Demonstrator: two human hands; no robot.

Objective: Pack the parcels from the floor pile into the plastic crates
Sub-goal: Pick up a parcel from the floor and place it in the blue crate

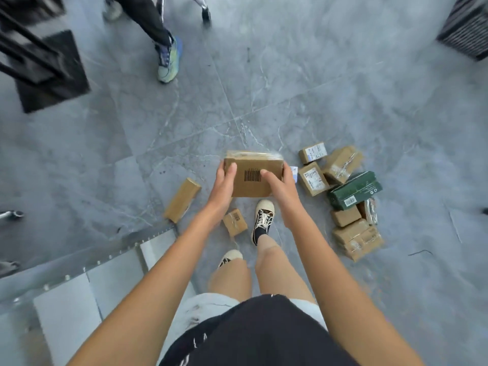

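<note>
Head view looks down on a grey stone floor point(317, 88) where a person stands with both arms stretched forward. On the far left there is a dark metal frame point(39, 64), and lower left a shiny metal surface point(87, 283) with rivets along its edge; I cannot tell if it belongs to a crate, and no plastic crate shows clearly here. A little to the right, a long cardboard box point(182, 199) lies alone on the floor, and near it a small box point(235, 222) lies just beside the person's shoe point(262, 220). At the top, the legs of a second person point(161, 40) stand well apart from the parcels. In the middle, the left hand point(223, 184) and the right hand point(281, 187) hold one brown parcel with a barcode point(253, 175) in the air above the floor; the fingers of each hand are curled round its side edges, with the thumbs pressing on top. To the right lies the pile point(346, 199): several brown boxes touching each other, two with white labels, and one green box point(355, 191) resting on top of them. I judge that the task is only partly done: one parcel is lifted and waits for its crate, while many parcels are not yet packed.
</note>
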